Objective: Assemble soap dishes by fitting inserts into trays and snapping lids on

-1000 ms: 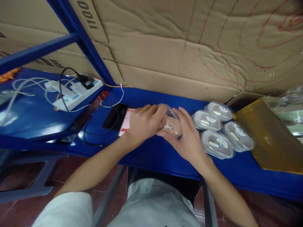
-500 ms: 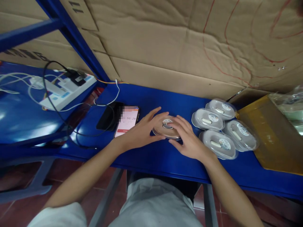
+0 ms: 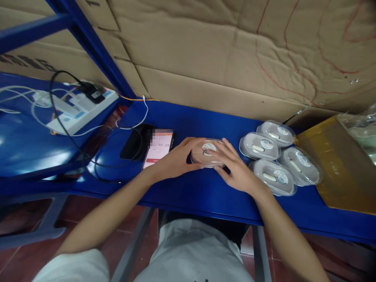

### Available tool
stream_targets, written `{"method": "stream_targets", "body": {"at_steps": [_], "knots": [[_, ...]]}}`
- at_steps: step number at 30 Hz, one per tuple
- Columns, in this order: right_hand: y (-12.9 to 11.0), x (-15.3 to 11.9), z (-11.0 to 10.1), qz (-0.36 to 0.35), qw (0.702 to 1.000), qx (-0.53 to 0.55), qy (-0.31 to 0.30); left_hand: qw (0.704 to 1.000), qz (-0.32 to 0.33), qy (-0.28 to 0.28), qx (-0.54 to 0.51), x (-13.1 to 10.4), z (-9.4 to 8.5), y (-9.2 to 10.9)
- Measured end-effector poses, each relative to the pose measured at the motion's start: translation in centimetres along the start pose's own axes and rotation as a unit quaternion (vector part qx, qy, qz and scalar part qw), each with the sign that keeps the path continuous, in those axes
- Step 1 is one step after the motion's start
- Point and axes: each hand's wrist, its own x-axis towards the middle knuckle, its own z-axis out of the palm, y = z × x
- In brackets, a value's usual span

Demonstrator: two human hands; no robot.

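Between my hands, on the blue table (image 3: 188, 192), rests a rounded clear plastic container (image 3: 199, 154) with a round printed sticker and a small pale strip on top; its contents look brownish. My left hand (image 3: 178, 158) curls round its left side, thumb at the near edge and fingers at the far edge. On the right side, my right hand (image 3: 234, 166) has its fingers over the lid and its thumb at the near edge. Several similar containers (image 3: 273, 177), looking grey, stand grouped to the right of my right hand.
Left of my left hand lie a lit phone (image 3: 160, 147) showing a timer and a dark flat device (image 3: 132, 145). A white power strip (image 3: 79, 115) with tangled cables is further left. An open cardboard box (image 3: 337, 168) stands at right; cardboard (image 3: 188, 47) lines the back.
My fingers have closed in on the container from both sides, and my right fingers reach further over its top. The view has shifted slightly.
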Motion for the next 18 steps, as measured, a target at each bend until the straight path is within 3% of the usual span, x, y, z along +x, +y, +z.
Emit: {"method": "stream_targets", "body": {"at_steps": [7,12,18], "knots": [[-0.6,-0.7,-0.7,-0.033,0.999,-0.035,-0.009,0.999,-0.034,-0.025,-0.021,-0.8,0.1,-0.3],[-0.9,-1.6,-0.1,-0.048,0.996,-0.076,-0.021,1.000,-0.006,-0.014,0.004,-2.2,1.1,0.1],[-1.6,-4.6,0.0,0.033,0.999,-0.025,-0.019,1.000,-0.001,-0.009,0.010,-4.1,2.1,0.9]]}}
